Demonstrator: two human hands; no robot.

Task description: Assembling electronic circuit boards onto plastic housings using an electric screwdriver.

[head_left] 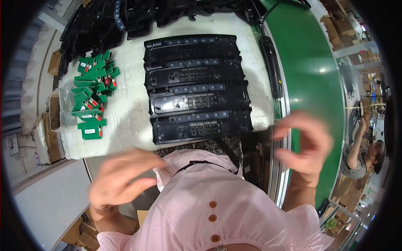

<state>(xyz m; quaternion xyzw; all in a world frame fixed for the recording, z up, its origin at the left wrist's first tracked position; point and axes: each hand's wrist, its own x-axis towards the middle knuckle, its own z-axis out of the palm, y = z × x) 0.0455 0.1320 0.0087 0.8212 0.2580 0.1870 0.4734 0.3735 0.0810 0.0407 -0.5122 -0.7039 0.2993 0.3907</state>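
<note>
Green boards lie in a pile on the white counter. The left hand is blurry, its grip apart. Four black panels lie in rows. The right hand, grip apart too, is by the green strip.

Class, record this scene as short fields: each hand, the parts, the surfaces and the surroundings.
Left hand: left hand, blurred, thumb and fingers apart, no object visible in it
Right hand: right hand, blurred, fingers curved, thumb apart, no object visible in it
Centre: four black panels in a front-to-back column
Left side: cluster of green pieces, several with red-and-white parts
Far end: piled black parts
Surfaces: white work surface; green surface at right
Background: person in striped top, far right
</note>
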